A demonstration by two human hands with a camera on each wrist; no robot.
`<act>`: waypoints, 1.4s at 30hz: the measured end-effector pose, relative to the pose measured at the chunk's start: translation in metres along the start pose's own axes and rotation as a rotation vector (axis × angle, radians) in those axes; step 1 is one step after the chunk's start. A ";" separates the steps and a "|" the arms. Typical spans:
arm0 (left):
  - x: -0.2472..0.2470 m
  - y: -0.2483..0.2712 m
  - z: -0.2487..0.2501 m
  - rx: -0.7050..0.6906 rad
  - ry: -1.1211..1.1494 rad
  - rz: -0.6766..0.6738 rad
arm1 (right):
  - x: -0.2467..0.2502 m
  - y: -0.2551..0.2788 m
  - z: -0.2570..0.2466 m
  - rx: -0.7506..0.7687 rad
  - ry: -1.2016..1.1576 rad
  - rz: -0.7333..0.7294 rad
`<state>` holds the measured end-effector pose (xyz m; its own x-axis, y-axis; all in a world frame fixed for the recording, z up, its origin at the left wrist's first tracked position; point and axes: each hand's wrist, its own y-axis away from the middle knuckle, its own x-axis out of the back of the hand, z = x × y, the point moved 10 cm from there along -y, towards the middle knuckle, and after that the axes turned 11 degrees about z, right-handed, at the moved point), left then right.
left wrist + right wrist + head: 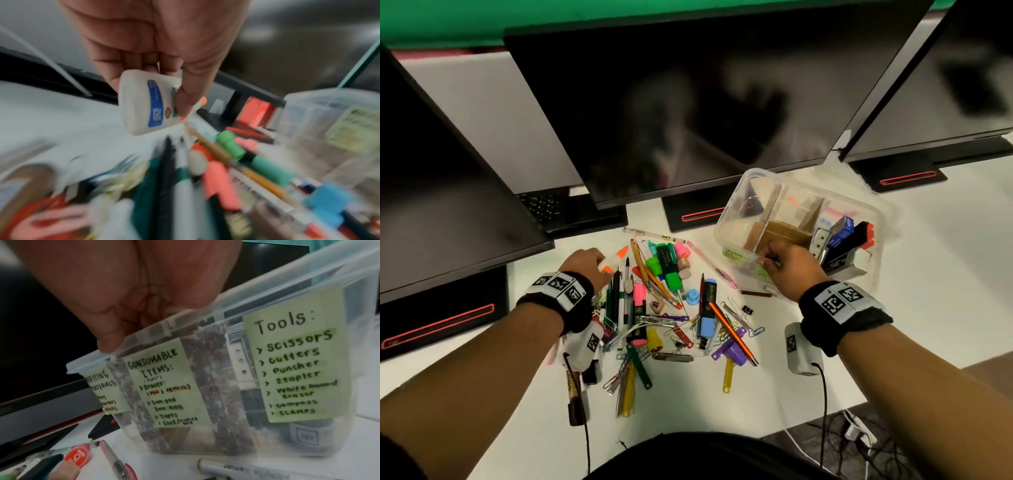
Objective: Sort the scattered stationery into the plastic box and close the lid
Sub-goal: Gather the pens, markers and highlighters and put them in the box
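We see the left hand [585, 262] holding a small white glue bottle [148, 104] just above the pile, its fingers [189, 95] curled round the smooth plastic body with its blue label; an orange nozzle pokes out beyond the fist. The right hand [789, 265] grips the near rim of the clear plastic box [287, 293], fingers hooked over the edge. The box is thin, translucent and rounded at the corners, split inside by brown cardboard dividers [784, 233]. Pale green handwritten labels [296, 363] stuck on its front wall read "Writing materials", "Consumable items" and "Tools". Dark boxy items sit in its right compartment. We cannot see the lid clearly.

The scattered stationery [664, 308] lies heaped between the hands: chunky highlighters, slim pens and pencils, wire paper clips, binder clips and erasers.

Everything rests on a smooth white worktop [928, 274]. Three glossy dark monitors [688, 102] stand behind, their black bases edged with red strips, against a green backdrop.
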<state>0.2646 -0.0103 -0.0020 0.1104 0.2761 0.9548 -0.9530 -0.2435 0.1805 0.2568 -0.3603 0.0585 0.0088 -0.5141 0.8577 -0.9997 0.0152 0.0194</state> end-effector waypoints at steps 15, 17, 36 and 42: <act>0.057 0.079 0.230 -0.491 0.632 0.016 | 0.055 0.008 -0.035 -0.052 -0.680 0.051; 0.054 0.081 0.240 -0.511 0.649 -0.010 | 0.066 0.010 -0.028 -0.073 -0.733 0.068; 0.007 0.058 0.243 -0.657 0.042 -0.036 | 0.066 -0.003 0.076 -0.101 0.080 0.091; 0.005 0.058 0.239 -0.618 0.070 -0.038 | 0.036 -0.008 0.078 -0.091 0.308 -0.124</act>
<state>0.2773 -0.2451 0.0701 0.1485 0.3395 0.9288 -0.9382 0.3453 0.0238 0.2635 -0.4457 0.0493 0.1507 -0.2342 0.9604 -0.9845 0.0527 0.1673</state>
